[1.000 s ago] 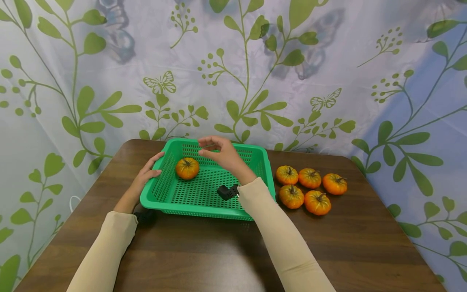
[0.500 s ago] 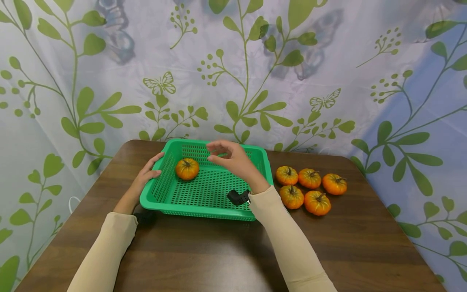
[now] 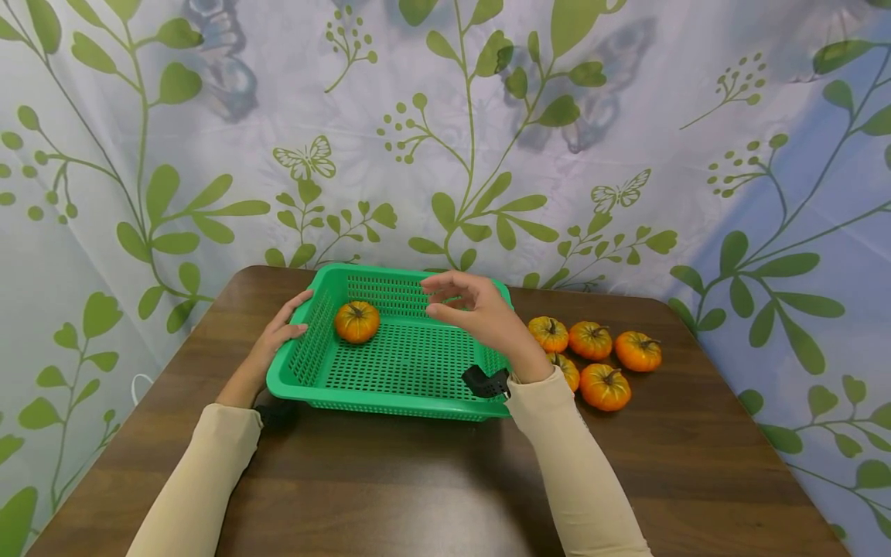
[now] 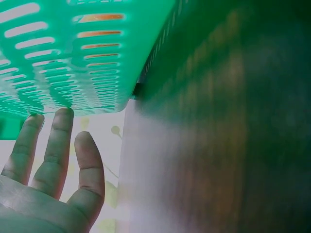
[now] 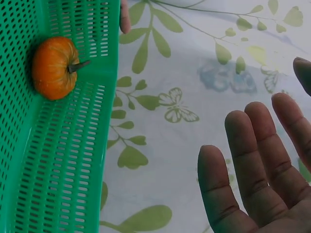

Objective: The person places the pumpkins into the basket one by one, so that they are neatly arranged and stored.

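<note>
Green basket [image 3: 390, 404] sits on the brown table [image 3: 390, 487] ahead of my beige sleeves [image 3: 195, 480]. My left grip [image 3: 276, 333] is holding its left rim, thumb over the edge, fingers against the outer wall. My right grip [image 3: 479, 311] is loose, fingers parted and bare, above the basket's right part. Five orange pumpkins [image 3: 606, 387] cluster on the table just right of the basket, one partly hidden by my right arm. Another pumpkin [image 3: 357, 322] sits in the basket near its left wall, stem up. Leaf-print cloth [image 3: 431, 116] hangs behind.
</note>
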The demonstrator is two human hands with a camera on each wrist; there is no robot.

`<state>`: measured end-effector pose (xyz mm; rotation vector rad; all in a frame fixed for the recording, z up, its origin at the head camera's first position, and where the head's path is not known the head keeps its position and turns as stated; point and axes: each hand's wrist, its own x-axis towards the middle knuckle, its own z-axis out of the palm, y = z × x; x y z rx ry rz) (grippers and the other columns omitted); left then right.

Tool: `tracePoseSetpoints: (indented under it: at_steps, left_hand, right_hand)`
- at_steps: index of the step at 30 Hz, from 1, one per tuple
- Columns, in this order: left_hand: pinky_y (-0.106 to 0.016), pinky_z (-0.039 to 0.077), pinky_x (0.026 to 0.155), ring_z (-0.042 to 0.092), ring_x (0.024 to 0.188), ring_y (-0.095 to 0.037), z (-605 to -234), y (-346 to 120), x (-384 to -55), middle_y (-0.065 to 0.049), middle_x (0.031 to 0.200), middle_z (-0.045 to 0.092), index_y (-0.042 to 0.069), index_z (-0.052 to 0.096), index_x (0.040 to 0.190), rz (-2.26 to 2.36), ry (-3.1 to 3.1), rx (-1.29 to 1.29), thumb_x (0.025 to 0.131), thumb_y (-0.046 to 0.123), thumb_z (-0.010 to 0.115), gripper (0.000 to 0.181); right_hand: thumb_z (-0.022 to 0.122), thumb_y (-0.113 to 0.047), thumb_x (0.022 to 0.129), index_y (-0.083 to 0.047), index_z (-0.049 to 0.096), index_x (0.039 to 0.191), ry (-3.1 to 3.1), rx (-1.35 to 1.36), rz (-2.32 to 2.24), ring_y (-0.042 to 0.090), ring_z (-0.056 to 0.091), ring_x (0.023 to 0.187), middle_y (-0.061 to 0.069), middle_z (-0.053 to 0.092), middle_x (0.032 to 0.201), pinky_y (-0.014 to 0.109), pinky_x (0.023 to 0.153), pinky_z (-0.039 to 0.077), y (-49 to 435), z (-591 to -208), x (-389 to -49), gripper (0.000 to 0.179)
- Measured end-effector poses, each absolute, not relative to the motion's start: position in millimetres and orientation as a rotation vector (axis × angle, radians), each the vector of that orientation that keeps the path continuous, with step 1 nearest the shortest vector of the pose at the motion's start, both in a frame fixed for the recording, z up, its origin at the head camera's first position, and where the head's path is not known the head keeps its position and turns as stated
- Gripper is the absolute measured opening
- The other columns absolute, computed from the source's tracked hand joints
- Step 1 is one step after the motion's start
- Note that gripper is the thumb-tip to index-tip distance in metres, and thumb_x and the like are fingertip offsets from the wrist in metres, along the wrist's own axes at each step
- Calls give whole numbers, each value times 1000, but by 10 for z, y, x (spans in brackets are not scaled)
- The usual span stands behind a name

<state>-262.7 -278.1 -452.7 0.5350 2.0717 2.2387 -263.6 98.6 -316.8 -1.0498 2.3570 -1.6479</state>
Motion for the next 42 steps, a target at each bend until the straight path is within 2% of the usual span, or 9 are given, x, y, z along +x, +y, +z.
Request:
tracePoseSetpoints:
  at_steps: [5,11,14,20,24,31,35,37,42]
  left_hand:
    - [-22,53,96,59,124,-8,-4522,-2782,-2617,-17,167,24,19,26,172,2233,2070,525,111,11,39,63]
    - [-24,55,93,60,122,-9,-4505,-2781,-2605,-19,165,25,23,31,169,2248,2061,522,110,11,39,62]
    - [-25,55,91,60,121,-9,-4493,-2774,-2602,-19,164,25,25,33,168,2250,2065,514,109,11,40,61]
    - [-24,55,93,61,121,-9,-4496,-2769,-2601,-12,161,31,20,30,170,2253,2064,528,110,9,39,62]
    - [-23,55,93,61,121,-8,-4506,-2772,-2608,-3,155,37,23,33,168,2268,2049,555,109,8,39,61]
    - [-22,56,91,64,119,-8,-4532,-2763,-2667,9,143,58,31,52,155,2385,1948,676,105,-2,39,61]
    - [-22,55,92,63,120,-7,-4532,-2759,-2662,12,143,58,33,52,154,2375,1951,682,105,0,40,60]
    - [-22,55,93,62,122,-7,-4531,-2759,-2650,9,147,53,30,49,157,2360,1972,664,105,1,40,60]
    - [-23,55,93,59,123,-8,-4503,-2761,-2614,-17,162,31,20,32,169,2284,2039,560,108,8,39,62]
  right_hand:
    - [72,-2,102,4,67,138,2383,-1070,-1631,36,66,119,19,70,134,55,101,54,1110,-3167,-2598,37]
    - [72,1,101,6,67,138,2396,-1073,-1645,47,63,121,21,69,135,47,101,55,1280,-3212,-2587,37]
    - [71,2,102,9,66,137,2390,-1063,-1661,43,65,120,23,68,135,42,99,56,1379,-3232,-2575,37]
    - [71,0,102,10,65,138,2388,-1031,-1693,22,67,117,24,67,135,34,97,57,1570,-3251,-2524,38]
    - [71,-2,103,10,64,139,2378,-985,-1729,18,67,116,14,69,133,32,95,58,1690,-3294,-2514,38]
    - [71,0,102,9,66,137,2416,-963,-1736,13,69,114,1,71,129,30,93,58,1858,-3387,-2541,37]
    - [69,2,102,12,64,137,2406,-945,-1750,12,69,114,-6,72,127,29,94,58,1946,-3444,-2559,37]
    - [68,3,102,13,63,137,2395,-937,-1768,13,69,116,-8,72,126,28,95,58,1992,-3468,-2561,37]
    - [69,5,102,16,61,137,2402,-899,-1789,22,69,117,-4,72,127,27,95,58,2103,-3520,-2542,38]
